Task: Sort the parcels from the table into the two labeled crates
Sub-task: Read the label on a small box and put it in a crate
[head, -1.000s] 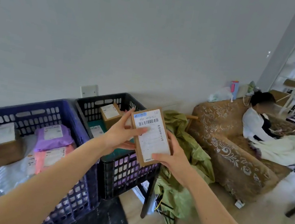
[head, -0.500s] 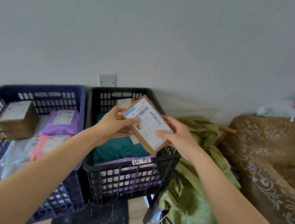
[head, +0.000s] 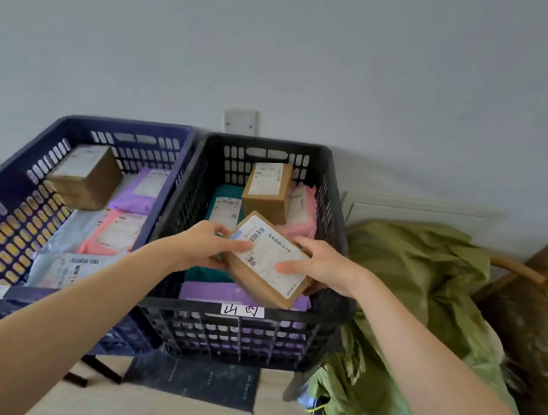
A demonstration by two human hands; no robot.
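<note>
Holding box [head: 265, 277] in both hands, low inside the black crate [head: 249, 339], front half, label up and tilted. Left hand [head: 207, 245] pinches its left corner; right hand [head: 323, 268] grips the right edge, thumb on the label. Under it: purple mailer [head: 210, 294], teal mailer [head: 204, 273]. Behind: second box [head: 266, 189], pink mailer [head: 303, 207]. Blue crate [head: 127, 125] just beside on the left, holding parcels.

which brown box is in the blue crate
The cardboard box at the back left of the blue crate. The rear box and the tilted box are both at the black crate.
</note>
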